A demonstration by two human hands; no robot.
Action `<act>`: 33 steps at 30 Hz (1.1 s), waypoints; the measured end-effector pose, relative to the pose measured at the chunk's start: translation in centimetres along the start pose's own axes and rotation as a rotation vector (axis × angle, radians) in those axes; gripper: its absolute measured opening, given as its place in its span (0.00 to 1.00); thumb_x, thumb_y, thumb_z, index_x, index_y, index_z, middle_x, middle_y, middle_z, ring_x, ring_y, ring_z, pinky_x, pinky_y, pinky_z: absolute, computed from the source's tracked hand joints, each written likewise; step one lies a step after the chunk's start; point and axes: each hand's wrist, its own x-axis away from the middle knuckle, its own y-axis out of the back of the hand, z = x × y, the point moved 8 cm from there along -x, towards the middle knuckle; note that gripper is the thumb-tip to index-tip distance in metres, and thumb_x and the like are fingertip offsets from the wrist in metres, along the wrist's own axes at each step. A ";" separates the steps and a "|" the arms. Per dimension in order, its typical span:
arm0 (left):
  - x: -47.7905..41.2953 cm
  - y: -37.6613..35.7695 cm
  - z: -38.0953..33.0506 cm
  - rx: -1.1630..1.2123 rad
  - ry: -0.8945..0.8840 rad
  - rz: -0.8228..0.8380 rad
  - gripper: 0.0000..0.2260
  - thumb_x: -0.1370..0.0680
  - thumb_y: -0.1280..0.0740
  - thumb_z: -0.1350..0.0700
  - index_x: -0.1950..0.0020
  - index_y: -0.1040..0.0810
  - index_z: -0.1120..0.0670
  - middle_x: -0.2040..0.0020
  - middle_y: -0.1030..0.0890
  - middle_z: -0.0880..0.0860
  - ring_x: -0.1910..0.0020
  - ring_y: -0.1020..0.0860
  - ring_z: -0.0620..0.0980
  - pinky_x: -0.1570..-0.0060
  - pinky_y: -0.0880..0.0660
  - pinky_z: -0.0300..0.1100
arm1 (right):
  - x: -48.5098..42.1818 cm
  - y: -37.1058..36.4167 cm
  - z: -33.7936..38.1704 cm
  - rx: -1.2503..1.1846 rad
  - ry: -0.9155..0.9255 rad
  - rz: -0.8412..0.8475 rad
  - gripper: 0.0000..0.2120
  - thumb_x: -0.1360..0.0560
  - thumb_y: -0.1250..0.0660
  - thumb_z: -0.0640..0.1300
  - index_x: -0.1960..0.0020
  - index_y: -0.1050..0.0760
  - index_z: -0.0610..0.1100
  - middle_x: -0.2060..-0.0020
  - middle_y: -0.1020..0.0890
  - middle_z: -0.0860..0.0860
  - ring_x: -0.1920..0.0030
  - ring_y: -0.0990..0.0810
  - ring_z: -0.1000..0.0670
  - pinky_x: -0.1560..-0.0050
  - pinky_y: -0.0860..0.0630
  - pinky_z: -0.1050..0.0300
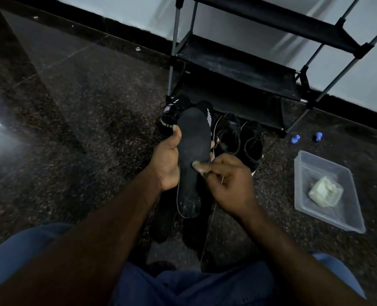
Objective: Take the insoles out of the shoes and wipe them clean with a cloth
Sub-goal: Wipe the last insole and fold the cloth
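Head view: your left hand (167,160) grips the insole (193,140) by its left edge.
Insole: black, pale dust at its heel, held above the floor (94,129) before the shoes (229,133).
Right hand (229,184): fingers (199,166) curled, one tip on the insole; grasp unclear.

Open dark speckled floor (83,129) is seen at left. Ahead, the way is blocked by black lace-up shoes (252,142) and a black metal shelf rack (238,69).
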 end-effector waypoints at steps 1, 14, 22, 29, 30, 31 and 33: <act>0.0 0.0 -0.1 0.002 0.002 0.011 0.37 0.18 0.48 0.32 0.25 0.27 0.61 0.28 0.24 0.64 0.31 0.23 0.60 0.30 0.26 0.54 | 0.0 0.6 -1.4 -0.126 -0.148 -0.058 0.14 0.26 0.32 0.41 0.45 0.13 0.52 0.59 0.20 0.53 0.58 0.19 0.51 0.55 0.23 0.52; 0.3 -1.5 2.2 0.004 0.096 0.115 0.30 0.16 0.44 0.39 0.22 0.30 0.59 0.26 0.26 0.64 0.26 0.27 0.61 0.27 0.30 0.54 | 3.9 -4.0 -3.2 -0.862 -0.857 -0.377 0.12 0.23 0.31 0.30 0.43 0.15 0.38 0.50 0.12 0.44 0.46 0.14 0.44 0.41 0.19 0.49; -0.2 -0.8 1.8 0.027 0.038 0.067 0.24 0.16 0.38 0.47 0.24 0.28 0.58 0.28 0.24 0.62 0.30 0.23 0.59 0.32 0.24 0.53 | 1.1 2.0 -1.2 -0.226 -0.551 -0.266 0.11 0.24 0.27 0.42 0.45 0.13 0.52 0.50 0.13 0.60 0.48 0.16 0.63 0.41 0.19 0.54; 0.5 -1.5 0.9 -0.232 -0.067 0.076 0.15 0.16 0.39 0.61 0.30 0.23 0.63 0.40 0.17 0.60 0.47 0.18 0.55 0.44 0.21 0.47 | -2.4 3.2 -1.8 0.160 -0.276 -0.192 0.16 0.24 0.34 0.49 0.39 0.15 0.52 0.53 0.14 0.53 0.51 0.19 0.48 0.47 0.22 0.54; 0.6 -1.6 1.0 -0.260 -0.068 0.095 0.15 0.17 0.39 0.64 0.31 0.23 0.64 0.42 0.18 0.61 0.48 0.18 0.55 0.46 0.21 0.47 | -2.4 2.9 -1.9 0.192 -0.257 -0.181 0.16 0.24 0.34 0.49 0.39 0.15 0.51 0.53 0.15 0.52 0.51 0.19 0.47 0.47 0.24 0.56; 0.6 -1.7 1.1 -0.276 -0.065 0.117 0.16 0.18 0.38 0.66 0.32 0.23 0.64 0.42 0.18 0.62 0.48 0.19 0.56 0.46 0.22 0.47 | -2.2 2.6 -1.9 0.219 -0.248 -0.186 0.17 0.24 0.35 0.49 0.39 0.15 0.50 0.54 0.15 0.51 0.52 0.20 0.46 0.48 0.26 0.57; 0.6 -1.8 1.3 -0.287 -0.059 0.143 0.20 0.22 0.36 0.67 0.30 0.25 0.66 0.42 0.21 0.64 0.46 0.21 0.58 0.44 0.23 0.49 | -1.6 1.9 -1.6 0.222 -0.236 -0.193 0.17 0.25 0.36 0.49 0.40 0.14 0.49 0.55 0.15 0.50 0.52 0.20 0.44 0.49 0.27 0.57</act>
